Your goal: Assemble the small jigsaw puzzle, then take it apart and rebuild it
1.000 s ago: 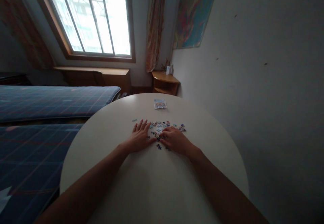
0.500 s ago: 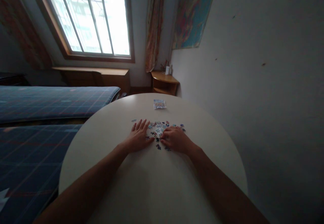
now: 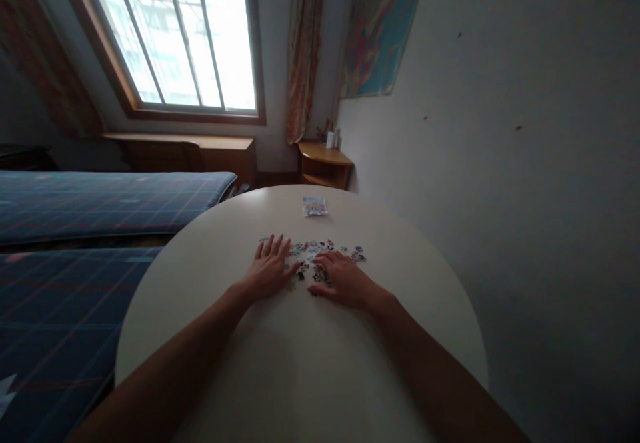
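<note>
Small jigsaw puzzle pieces [image 3: 313, 248] lie scattered on a round white table [image 3: 300, 356]. My left hand [image 3: 270, 268] rests flat at the left side of the pieces, fingers spread, with some pieces by its thumb. On the right, my right hand [image 3: 343, 277] is over the pieces, thumb and fingers apart, with several pieces visible in the gap between them. Whatever lies beneath either palm is hidden. Beyond the pieces lies a small printed picture packet [image 3: 315, 206].
Left of the table are plaid-covered mattresses [image 3: 100, 206]. A bare wall [image 3: 500, 196] runs along the right. At the back stand a wooden corner shelf [image 3: 326, 155] and a wooden desk [image 3: 225, 144] under the window [image 3: 190, 36].
My right hand has opened, its thumb moving toward me and away from the fingers. My left hand has shifted slightly left. Pieces between the hands have been moved about.
</note>
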`<state>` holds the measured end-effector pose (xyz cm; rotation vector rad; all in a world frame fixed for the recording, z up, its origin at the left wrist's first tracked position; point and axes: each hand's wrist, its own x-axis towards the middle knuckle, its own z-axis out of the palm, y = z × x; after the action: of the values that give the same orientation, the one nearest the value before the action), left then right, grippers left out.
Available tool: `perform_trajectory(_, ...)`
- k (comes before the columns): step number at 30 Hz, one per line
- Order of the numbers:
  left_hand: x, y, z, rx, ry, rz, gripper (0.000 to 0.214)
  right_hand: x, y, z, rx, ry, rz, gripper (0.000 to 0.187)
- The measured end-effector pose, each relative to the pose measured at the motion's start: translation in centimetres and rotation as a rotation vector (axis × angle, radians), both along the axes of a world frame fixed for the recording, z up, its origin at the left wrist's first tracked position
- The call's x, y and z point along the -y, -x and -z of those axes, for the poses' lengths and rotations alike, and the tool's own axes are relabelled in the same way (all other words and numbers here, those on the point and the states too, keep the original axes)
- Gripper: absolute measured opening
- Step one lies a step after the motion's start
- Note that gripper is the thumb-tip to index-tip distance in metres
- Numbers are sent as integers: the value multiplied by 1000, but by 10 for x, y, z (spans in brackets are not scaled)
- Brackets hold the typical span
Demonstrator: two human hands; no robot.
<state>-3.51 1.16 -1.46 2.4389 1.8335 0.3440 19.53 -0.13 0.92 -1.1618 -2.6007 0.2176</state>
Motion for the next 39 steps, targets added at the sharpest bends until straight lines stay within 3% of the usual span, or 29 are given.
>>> perform_trajectory(2,-4,1,2,-9,-10,-81,71,3,5,7,47,54,5,82)
perform_trajectory(4,-7,0,5,-12,4,-121,72,6,10,13,98,101,4,90)
perform_trajectory(11,-10,-6,6,-14,-66,-21,70,4,12,10,116,146,-3,102)
perform_trajectory(13,-14,-3,6,-22,-113,-98,68,-3,0,6,111,146,83,101)
perform_trajectory(16,-23,5,8,-24,-90,-214,70,-18,-27,3,93,169,332,101)
perform_trajectory(18,-27,8,10,-15,-60,-212,72,-26,-44,5,93,217,454,104)
perform_trajectory(20,-28,5,11,-9,-65,-168,71,-32,-51,10,117,260,488,104)
perform_trajectory(25,-25,-13,9,16,-70,-17,68,-34,-31,17,139,207,329,95)
perform_trajectory(30,-20,-13,5,94,-28,147,66,-28,-21,10,93,254,186,96)
perform_trajectory(36,-3,-7,3,59,-24,311,79,-16,-30,7,117,308,117,101)
perform_trajectory(39,2,-10,4,30,-1,315,80,-11,-21,10,162,324,146,100)
